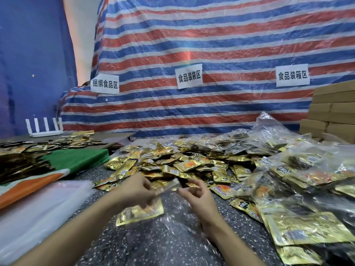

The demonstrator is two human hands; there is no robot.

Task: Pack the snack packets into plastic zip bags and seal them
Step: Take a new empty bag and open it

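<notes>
With filled bags (288, 169) piled at right and a heap of loose snack packets (172, 162) left on the table (153, 246), one zip bag (172, 217) holding a packet (139, 212) is pinched at its mouth by the left hand (138, 191), the grip of the right hand (194, 192) being indiscernible.

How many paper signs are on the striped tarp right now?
3: left sign near the left edge of the tarp, middle sign above the packet pile, right sign above the cardboard boxes. None seems hidden.
</notes>
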